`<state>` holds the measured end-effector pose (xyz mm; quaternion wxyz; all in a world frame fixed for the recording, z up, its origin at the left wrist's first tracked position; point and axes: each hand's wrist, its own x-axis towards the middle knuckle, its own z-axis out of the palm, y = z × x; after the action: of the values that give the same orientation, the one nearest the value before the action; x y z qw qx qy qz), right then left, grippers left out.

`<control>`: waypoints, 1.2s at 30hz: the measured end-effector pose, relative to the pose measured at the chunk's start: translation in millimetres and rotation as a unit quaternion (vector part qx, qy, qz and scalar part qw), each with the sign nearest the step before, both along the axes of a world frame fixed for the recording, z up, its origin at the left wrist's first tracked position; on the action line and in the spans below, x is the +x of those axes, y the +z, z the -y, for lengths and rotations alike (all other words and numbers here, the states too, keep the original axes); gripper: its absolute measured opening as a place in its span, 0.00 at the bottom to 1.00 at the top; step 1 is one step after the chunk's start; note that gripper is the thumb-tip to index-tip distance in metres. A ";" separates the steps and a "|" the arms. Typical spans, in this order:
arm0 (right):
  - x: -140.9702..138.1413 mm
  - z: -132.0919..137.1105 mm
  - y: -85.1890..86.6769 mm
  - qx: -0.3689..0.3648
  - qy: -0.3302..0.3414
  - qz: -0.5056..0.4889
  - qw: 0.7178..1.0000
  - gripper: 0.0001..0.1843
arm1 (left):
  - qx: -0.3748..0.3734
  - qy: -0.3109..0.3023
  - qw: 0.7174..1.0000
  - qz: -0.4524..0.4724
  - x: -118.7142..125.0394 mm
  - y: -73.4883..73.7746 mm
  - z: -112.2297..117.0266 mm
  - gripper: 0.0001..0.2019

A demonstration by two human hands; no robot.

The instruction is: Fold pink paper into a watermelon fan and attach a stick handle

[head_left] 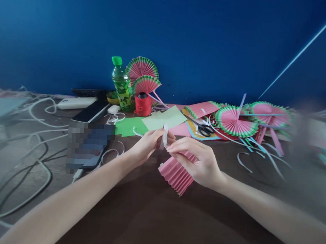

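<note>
Craft table (135, 216), pleated paper (176, 176), scissors (204, 129) (home, perhaps)

Near tabletop (137, 218) open; pleated paper (177, 174) ahead, cables (50, 176) crowd left (phone (97, 147) too).

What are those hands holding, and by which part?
A thin white strip: the right hand pinches its lower end; the left hand is beside it, its grip unclear.

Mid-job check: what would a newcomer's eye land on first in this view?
Probably the pink-and-green paper fans lying at the right of the table, vivid beside the deep blue wall. Two more fans stand next to the green-capped bottle. Then, mid-picture, the left grip and right grip hold a white strip near pleated pink paper.
</note>
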<state>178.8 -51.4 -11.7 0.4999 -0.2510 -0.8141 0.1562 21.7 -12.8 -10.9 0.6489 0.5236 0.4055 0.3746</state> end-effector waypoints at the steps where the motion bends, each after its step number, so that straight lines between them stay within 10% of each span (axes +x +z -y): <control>1: 0.0 0.4 0.0 0.003 0.007 0.002 1.000 0.06 | -0.005 0.006 1.000 0.005 0.0 -0.2 -0.4 0.12; 20: -1.5 7.8 3.9 0.024 0.032 0.019 0.999 0.07 | -0.021 -0.010 0.998 0.062 0.0 -5.8 -2.1 0.14; 36: 23.5 -28.7 12.0 -0.140 -0.146 -0.159 0.966 0.05 | 0.120 -0.113 0.986 -0.032 -6.3 -3.1 -3.0 0.15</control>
<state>202.3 -22.7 0.3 0.6004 -0.4061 -0.6487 0.2319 15.4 -9.8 -14.0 0.6066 0.6518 0.3164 0.3274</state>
